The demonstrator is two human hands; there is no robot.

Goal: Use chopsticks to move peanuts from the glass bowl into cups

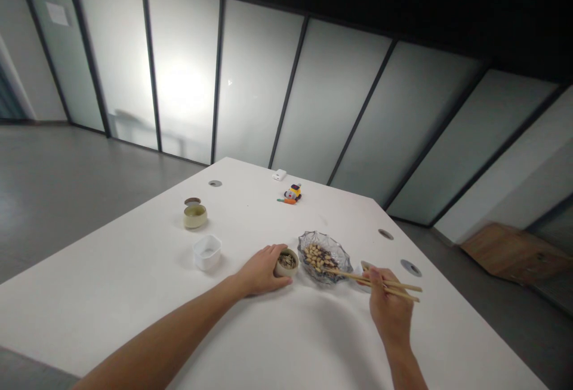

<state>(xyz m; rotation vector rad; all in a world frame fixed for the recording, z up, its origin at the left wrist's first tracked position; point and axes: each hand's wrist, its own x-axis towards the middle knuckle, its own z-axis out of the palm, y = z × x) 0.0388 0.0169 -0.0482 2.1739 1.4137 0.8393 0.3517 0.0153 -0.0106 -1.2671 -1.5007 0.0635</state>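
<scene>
A large white rectangular table (pixel 134 294) fills the lower half of the view, seen from above by the person seated at it. Its near edge is cut off by the bottom of the frame.

Toward the left stands a small round olive-green ceramic cup (pixel 195 216), with a small dark brownish round lid (pixel 192 201) lying just behind it. Nearer the viewer sits a white square plastic container (pixel 207 252); its contents cannot be made out.

The left forearm enters from the bottom left corner and crosses the table. The left hand (pixel 259 272) rests on the tabletop with its fingers curled around the side of a small round beige cup (pixel 286 263), gripping it. The cup holds dark striped seeds, too small to identify with certainty.

Touching or just beside that cup on its right is a clear cut-glass dish with a scalloped rim (pixel 325 256), holding a heap of pale tan nuts or seeds mixed with darker ones.

The right hand (pixel 388 309) comes up from the bottom edge, fingers closed on a pair of light wooden chopsticks (pixel 376 283). The chopstick tips reach into the glass dish among the seeds; whether they pinch anything cannot be told. A small white object behind the right hand is mostly hidden.

Far back on the table sit a small colourful toy figure (pixel 293 192) and a small white box (pixel 279 175). Behind the table runs a wall of frosted glass panels (pixel 255 85) in dark frames.
</scene>
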